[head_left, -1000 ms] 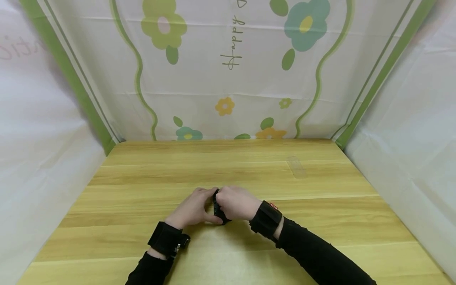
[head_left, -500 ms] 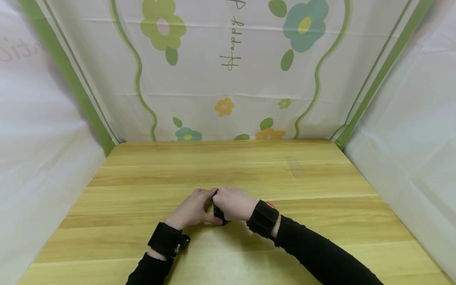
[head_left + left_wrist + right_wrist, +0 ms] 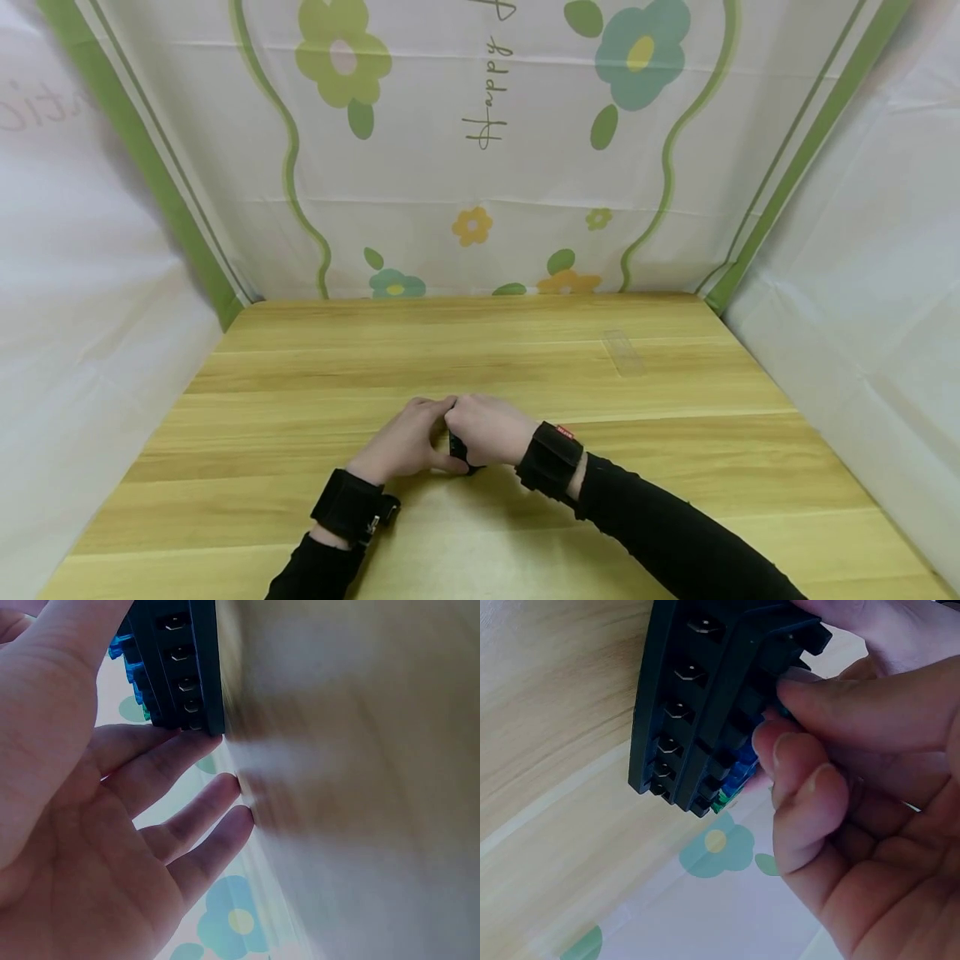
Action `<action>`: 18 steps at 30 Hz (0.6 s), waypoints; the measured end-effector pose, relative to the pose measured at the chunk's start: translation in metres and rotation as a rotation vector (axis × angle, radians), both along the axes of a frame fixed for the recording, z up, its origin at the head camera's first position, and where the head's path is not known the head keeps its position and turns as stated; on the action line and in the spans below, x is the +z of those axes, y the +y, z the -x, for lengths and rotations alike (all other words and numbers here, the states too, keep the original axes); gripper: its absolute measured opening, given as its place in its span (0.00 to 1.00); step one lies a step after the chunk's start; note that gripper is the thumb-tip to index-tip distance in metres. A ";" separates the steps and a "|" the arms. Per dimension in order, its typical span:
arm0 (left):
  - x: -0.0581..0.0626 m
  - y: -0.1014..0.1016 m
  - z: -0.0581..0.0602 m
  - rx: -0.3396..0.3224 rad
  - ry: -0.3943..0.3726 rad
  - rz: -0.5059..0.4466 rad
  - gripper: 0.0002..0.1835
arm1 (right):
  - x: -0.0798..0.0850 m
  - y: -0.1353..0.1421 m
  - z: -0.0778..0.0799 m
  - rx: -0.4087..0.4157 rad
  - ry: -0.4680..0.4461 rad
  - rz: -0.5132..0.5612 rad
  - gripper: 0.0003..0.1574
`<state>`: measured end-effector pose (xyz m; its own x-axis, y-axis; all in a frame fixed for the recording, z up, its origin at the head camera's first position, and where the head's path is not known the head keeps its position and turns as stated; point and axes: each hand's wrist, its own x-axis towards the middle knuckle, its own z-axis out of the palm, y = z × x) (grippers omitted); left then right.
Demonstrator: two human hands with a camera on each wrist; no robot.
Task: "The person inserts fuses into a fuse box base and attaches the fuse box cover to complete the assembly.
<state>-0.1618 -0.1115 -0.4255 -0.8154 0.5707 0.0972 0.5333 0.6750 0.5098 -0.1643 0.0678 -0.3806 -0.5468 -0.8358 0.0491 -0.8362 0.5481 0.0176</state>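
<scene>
A black fuse block [image 3: 457, 447] stands on the table between both hands. Its side shows a row of metal blade terminals in the right wrist view, and blue fuses [image 3: 740, 769] with a green one [image 3: 721, 802] line its top. My left hand [image 3: 405, 440] holds the block by its ends, thumb at the near end and fingertips at the far end; its last two fingers are stretched out beside it. My right hand [image 3: 491, 428], fingers curled, pinches at the fuse row with thumb and index finger. Whatever lies between those fingertips is mostly hidden.
The wooden table [image 3: 337, 350] runs back to a flowered cloth [image 3: 420, 167], with white cloth at both sides. A flat transparent strip [image 3: 623, 353] lies at the back right of the table.
My right hand and wrist have shifted slightly left, covering a bit more of the fuse block. The left hand keeps its hold in the same place.
</scene>
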 end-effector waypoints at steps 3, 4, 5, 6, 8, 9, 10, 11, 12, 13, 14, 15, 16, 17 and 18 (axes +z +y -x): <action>0.000 0.000 0.000 -0.005 0.008 -0.003 0.52 | 0.001 -0.001 -0.001 0.002 0.003 0.001 0.17; 0.000 0.000 0.000 -0.006 0.011 -0.005 0.52 | 0.001 -0.001 -0.001 0.000 0.002 0.001 0.17; 0.000 0.000 -0.001 -0.007 0.011 -0.006 0.52 | 0.002 -0.001 -0.001 -0.001 -0.001 0.003 0.16; 0.000 0.000 -0.001 -0.008 0.011 -0.009 0.51 | 0.002 -0.002 -0.001 -0.003 -0.006 0.004 0.16; 0.000 0.001 -0.001 -0.008 0.009 -0.012 0.51 | 0.002 -0.002 -0.001 -0.010 -0.015 0.006 0.17; 0.000 0.001 -0.001 -0.009 0.009 -0.014 0.51 | 0.002 -0.002 -0.001 -0.012 -0.016 0.007 0.17; 0.000 0.001 -0.001 -0.010 0.007 -0.019 0.51 | 0.002 -0.003 -0.001 -0.016 -0.016 0.006 0.18; 0.000 0.001 -0.001 -0.010 0.008 -0.021 0.51 | 0.002 -0.003 -0.002 -0.018 -0.013 0.005 0.18; 0.000 0.001 -0.001 -0.011 0.007 -0.024 0.50 | 0.002 -0.003 -0.002 -0.017 -0.005 0.003 0.18; 0.000 0.001 -0.001 -0.014 0.007 -0.027 0.50 | 0.002 -0.003 -0.002 -0.013 0.005 0.001 0.18; 0.000 0.001 -0.001 -0.015 0.004 -0.028 0.49 | 0.002 -0.003 -0.002 -0.010 0.012 0.000 0.17; 0.000 0.001 -0.001 -0.014 0.000 -0.029 0.49 | 0.002 -0.004 -0.002 -0.008 0.015 -0.001 0.16; 0.000 0.001 -0.001 -0.014 -0.002 -0.027 0.49 | 0.002 -0.004 -0.002 -0.008 0.013 -0.002 0.14; 0.000 0.000 -0.001 -0.011 -0.004 -0.022 0.49 | 0.002 -0.003 -0.002 -0.009 0.009 -0.003 0.14; 0.001 0.000 -0.002 -0.007 -0.009 -0.018 0.50 | 0.002 -0.003 -0.002 -0.010 0.002 -0.001 0.13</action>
<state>-0.1603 -0.1114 -0.4250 -0.8120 0.5749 0.1005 0.5336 0.6617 0.5267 -0.1622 0.0646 -0.3784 -0.5551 -0.8303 0.0495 -0.8306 0.5565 0.0202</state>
